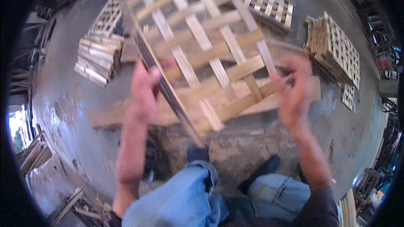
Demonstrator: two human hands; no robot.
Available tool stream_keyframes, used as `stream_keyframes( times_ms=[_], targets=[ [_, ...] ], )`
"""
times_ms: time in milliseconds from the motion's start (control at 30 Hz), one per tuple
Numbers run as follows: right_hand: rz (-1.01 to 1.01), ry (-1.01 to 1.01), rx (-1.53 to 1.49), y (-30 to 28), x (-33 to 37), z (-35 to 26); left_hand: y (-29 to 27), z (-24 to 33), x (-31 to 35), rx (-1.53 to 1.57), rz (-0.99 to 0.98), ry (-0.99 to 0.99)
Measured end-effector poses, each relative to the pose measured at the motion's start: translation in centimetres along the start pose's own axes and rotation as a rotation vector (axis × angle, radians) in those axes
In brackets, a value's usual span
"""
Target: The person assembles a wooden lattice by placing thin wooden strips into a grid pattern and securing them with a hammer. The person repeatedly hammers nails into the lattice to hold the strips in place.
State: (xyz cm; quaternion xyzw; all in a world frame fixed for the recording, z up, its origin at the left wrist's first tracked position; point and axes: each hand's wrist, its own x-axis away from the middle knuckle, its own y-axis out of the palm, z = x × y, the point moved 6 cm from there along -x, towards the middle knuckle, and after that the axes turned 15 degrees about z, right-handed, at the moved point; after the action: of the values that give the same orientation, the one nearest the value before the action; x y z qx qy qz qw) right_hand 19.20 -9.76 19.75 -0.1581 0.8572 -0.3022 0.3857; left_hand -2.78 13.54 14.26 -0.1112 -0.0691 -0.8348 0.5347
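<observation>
A woven lattice panel of pale wooden strips (pixel 198 32) is held up in the middle, tilted, between my two hands. My left hand (pixel 144 90) is closed on its left edge, where a dark narrow side strip (pixel 169 94) runs along the weave. On the opposite edge, my right hand (pixel 296 90), blurred by motion, grips the panel with bent fingers. Beneath the panel lie a wide wooden board (pixel 111 113) near my feet and another board (pixel 290 51) farther off, both partly hidden by it.
A bundle of loose wooden strips (pixel 94 59) lies at left, by another lattice panel (pixel 112 10). More lattice panels (pixel 265 4) lie at the far right, with a taller stack (pixel 334 44) nearer. Scrap wood (pixel 35 153) is piled along the left side.
</observation>
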Motion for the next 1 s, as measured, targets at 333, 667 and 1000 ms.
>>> stream_keyframes(
  times_ms=[333,667,1000],
  targets=[
    [-0.15,0.906,-0.369,3.2,4.0,13.7,4.0,-0.6,-12.3,-0.241,-0.636,0.047],
    [-0.711,0.716,-0.209,1.8,25.3,9.8,12.7,-3.8,-15.9,-0.693,-0.802,-0.039],
    [-0.736,0.417,-0.115,2.6,24.1,8.1,16.7,-8.8,-17.8,-0.842,-1.042,0.122]
  ],
)
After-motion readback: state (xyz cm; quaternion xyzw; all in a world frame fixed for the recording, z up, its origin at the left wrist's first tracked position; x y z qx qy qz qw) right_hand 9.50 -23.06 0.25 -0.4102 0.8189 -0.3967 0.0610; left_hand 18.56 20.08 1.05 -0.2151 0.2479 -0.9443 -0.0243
